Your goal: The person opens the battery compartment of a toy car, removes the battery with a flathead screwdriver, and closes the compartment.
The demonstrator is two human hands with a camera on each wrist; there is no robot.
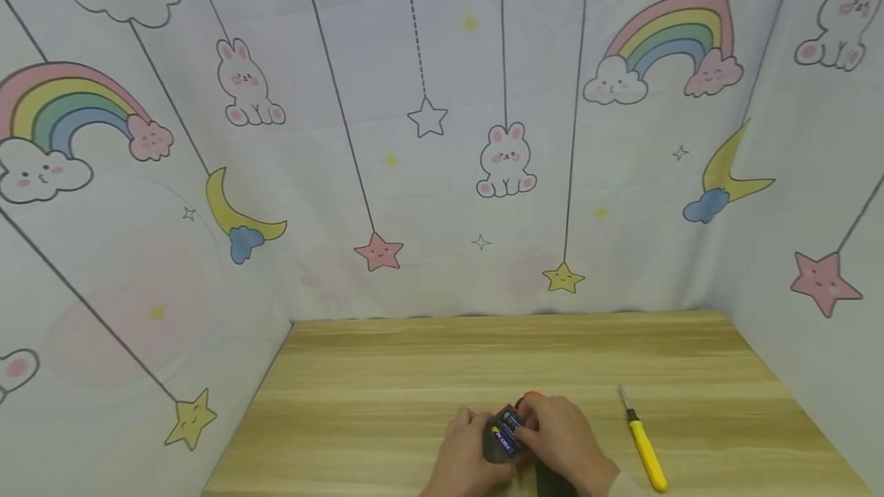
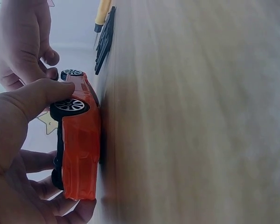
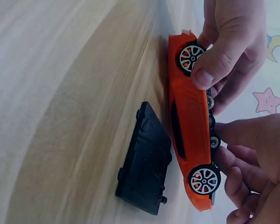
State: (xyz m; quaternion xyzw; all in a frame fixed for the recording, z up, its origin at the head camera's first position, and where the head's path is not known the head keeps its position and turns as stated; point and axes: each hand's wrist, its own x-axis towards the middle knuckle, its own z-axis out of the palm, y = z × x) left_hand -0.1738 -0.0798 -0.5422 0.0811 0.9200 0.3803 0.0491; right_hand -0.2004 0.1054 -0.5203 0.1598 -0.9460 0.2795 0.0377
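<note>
Within the left hand, an upside-down toy car.

Bench: just woodgrain
Backdrop: whitish cloth, far edge plus both sides
Prints: cutesy bunnies, rainbows, moons

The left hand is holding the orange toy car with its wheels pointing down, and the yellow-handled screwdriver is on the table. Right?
Not quite: the left hand holds the orange toy car, but its wheels point up, as the right wrist view shows. The yellow-handled screwdriver is on the table.
</note>
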